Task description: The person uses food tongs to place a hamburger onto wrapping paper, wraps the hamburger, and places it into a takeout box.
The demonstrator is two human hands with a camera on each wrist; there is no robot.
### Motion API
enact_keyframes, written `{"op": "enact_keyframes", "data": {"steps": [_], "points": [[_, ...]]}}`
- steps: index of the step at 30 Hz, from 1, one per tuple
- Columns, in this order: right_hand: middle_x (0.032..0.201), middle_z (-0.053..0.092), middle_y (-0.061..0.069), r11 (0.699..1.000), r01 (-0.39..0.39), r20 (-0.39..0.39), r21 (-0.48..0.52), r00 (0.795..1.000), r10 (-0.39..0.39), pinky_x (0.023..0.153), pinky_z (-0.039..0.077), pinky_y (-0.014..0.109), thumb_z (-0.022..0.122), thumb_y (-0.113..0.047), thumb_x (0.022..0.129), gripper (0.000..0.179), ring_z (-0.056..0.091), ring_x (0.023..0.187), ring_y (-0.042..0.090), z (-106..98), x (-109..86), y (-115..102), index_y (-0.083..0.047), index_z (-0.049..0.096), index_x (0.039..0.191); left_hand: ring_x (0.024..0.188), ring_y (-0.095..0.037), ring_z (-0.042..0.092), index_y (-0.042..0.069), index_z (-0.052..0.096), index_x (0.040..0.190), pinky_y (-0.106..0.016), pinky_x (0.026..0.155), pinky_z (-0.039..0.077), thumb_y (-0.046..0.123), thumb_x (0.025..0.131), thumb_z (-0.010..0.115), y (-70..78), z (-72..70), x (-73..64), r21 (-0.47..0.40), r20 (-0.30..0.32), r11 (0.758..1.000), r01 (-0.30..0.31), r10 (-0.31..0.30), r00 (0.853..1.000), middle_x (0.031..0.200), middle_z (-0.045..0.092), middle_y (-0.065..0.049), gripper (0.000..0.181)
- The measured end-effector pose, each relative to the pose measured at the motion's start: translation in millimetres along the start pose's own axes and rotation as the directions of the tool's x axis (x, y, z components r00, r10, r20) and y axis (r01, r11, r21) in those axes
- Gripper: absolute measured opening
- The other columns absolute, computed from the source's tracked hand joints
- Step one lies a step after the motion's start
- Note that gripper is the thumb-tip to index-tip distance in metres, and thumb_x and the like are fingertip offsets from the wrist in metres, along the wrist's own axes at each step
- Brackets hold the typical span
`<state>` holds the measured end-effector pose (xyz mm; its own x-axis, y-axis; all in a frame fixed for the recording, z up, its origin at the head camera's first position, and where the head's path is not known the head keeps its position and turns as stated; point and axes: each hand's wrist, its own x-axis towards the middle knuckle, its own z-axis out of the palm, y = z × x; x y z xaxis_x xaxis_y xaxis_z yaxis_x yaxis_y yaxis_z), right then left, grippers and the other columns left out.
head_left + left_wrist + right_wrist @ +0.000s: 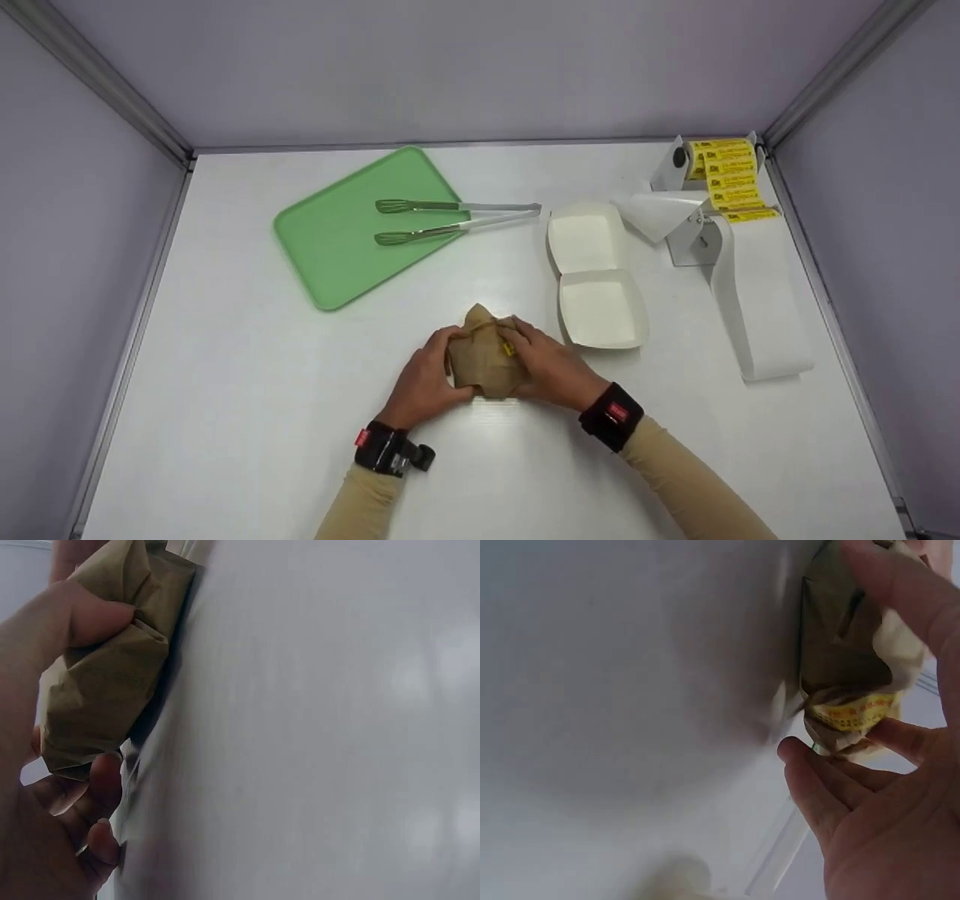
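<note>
A bundle wrapped in brown paper point(486, 364) is between both hands near the middle of the white table; what it contains is hidden. My left hand point(426, 381) grips its left side, with the thumb pressed against the near face in the left wrist view. On the opposite side my right hand point(559, 369) holds it between thumb and fingers. A yellow printed label point(855, 712) sticks to the paper near the right fingers. To the right of the bundle an open white clamshell box point(604, 309) lies with its two halves spread.
Metal tongs point(499, 208) rest partly on a green tray point(345, 255) at the back left. At the back right stands a dispenser point(694, 244) with a roll of yellow labels point(731, 176); its white backing strip point(772, 300) hangs forward onto the table.
</note>
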<state>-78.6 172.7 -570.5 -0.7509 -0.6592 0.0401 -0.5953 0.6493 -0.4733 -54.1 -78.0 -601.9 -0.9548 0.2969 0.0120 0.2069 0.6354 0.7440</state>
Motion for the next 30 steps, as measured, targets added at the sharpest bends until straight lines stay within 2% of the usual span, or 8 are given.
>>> {"op": "enact_keyframes", "data": {"steps": [6, 9, 14, 17, 21, 25, 29, 30], "points": [[0.156, 0.040, 0.014, 0.977, -0.042, 0.004, 0.207, 0.999, 0.042, 0.108, 0.051, 0.041, 0.091, -0.020, 0.075, 0.088, 0.051, 0.138, 0.030, 3.6, 1.4, 1.1, -0.008, 0.042, 0.147, 0.095, -0.013, 0.056, 0.022, 0.046, 0.142, -0.030, 0.080, 0.049, 0.032, 0.070, 0.091, 2.0, 0.4, 0.3, -0.025, 0.008, 1.000, 0.015, -0.015, 1.000, 0.123, 0.061, 0.001, 0.085], [0.154, 0.042, 0.011, 0.966, -0.041, -0.017, 0.256, 0.999, 0.047, 0.111, 0.048, 0.039, 0.089, -0.013, 0.076, 0.085, 0.049, 0.140, 0.026, -3.7, -1.0, 0.6, -0.008, 0.043, 0.147, 0.090, -0.012, 0.056, 0.024, 0.046, 0.143, -0.028, 0.077, 0.048, 0.033, 0.071, 0.091, 7.5, -1.6, 2.5, -0.038, 0.011, 0.999, 0.011, -0.010, 1.000, 0.118, 0.061, 0.003, 0.085], [0.147, 0.049, 0.009, 0.980, -0.054, -0.086, 0.191, 0.994, 0.071, 0.113, 0.046, 0.038, 0.091, -0.012, 0.073, 0.080, 0.050, 0.139, 0.024, -25.1, -9.6, -2.8, -0.007, 0.049, 0.141, 0.076, -0.014, 0.057, 0.028, 0.047, 0.146, -0.024, 0.066, 0.047, 0.028, 0.072, 0.091, 22.2, -3.9, 10.1, -0.050, -0.005, 0.997, -0.058, 0.058, 0.998, 0.095, 0.057, 0.005, 0.086], [0.146, 0.051, 0.010, 0.988, -0.070, -0.113, 0.138, 0.990, 0.086, 0.113, 0.047, 0.038, 0.092, -0.013, 0.072, 0.078, 0.050, 0.138, 0.026, -38.8, -18.0, -2.0, -0.007, 0.052, 0.139, 0.077, -0.016, 0.060, 0.026, 0.047, 0.147, -0.022, 0.065, 0.048, 0.024, 0.072, 0.091, 33.7, -1.7, 17.0, -0.059, -0.005, 0.993, -0.105, 0.105, 0.994, 0.103, 0.060, 0.004, 0.087], [0.141, 0.055, 0.011, 0.993, -0.096, -0.178, 0.070, 0.978, 0.107, 0.108, 0.050, 0.044, 0.093, -0.014, 0.070, 0.078, 0.054, 0.130, 0.029, -56.5, -29.9, 7.1, -0.008, 0.057, 0.138, 0.081, -0.014, 0.063, 0.023, 0.047, 0.149, -0.022, 0.068, 0.051, 0.027, 0.074, 0.090, 51.3, 5.2, 32.2, -0.049, -0.008, 0.986, -0.161, 0.161, 0.987, 0.122, 0.063, 0.002, 0.086], [0.134, 0.061, 0.011, 0.993, -0.120, -0.258, 0.007, 0.959, 0.118, 0.098, 0.050, 0.050, 0.094, -0.019, 0.069, 0.077, 0.058, 0.120, 0.030, -71.7, -41.2, 24.5, -0.012, 0.061, 0.138, 0.081, -0.011, 0.062, 0.020, 0.046, 0.151, -0.021, 0.070, 0.051, 0.032, 0.077, 0.089, 68.5, 17.0, 51.8, -0.026, -0.015, 0.976, -0.214, 0.214, 0.977, 0.133, 0.061, 0.001, 0.086], [0.135, 0.062, 0.011, 0.988, -0.153, -0.300, -0.018, 0.943, 0.141, 0.093, 0.048, 0.051, 0.094, -0.018, 0.069, 0.078, 0.058, 0.120, 0.032, -83.7, -54.3, 44.7, -0.013, 0.061, 0.139, 0.079, -0.011, 0.063, 0.019, 0.044, 0.153, -0.021, 0.069, 0.053, 0.031, 0.079, 0.087, 85.1, 32.0, 72.5, -0.015, -0.012, 0.969, -0.246, 0.246, 0.969, 0.143, 0.058, 0.000, 0.086], [0.136, 0.062, 0.011, 0.986, -0.164, -0.309, -0.018, 0.939, 0.151, 0.092, 0.047, 0.051, 0.094, -0.017, 0.069, 0.078, 0.058, 0.120, 0.032, -86.2, -57.8, 49.7, -0.013, 0.061, 0.139, 0.084, -0.011, 0.065, 0.019, 0.044, 0.154, -0.022, 0.072, 0.054, 0.032, 0.079, 0.087, 89.4, 35.6, 77.6, -0.006, -0.010, 0.967, -0.254, 0.253, 0.967, 0.145, 0.058, 0.000, 0.087]]}}
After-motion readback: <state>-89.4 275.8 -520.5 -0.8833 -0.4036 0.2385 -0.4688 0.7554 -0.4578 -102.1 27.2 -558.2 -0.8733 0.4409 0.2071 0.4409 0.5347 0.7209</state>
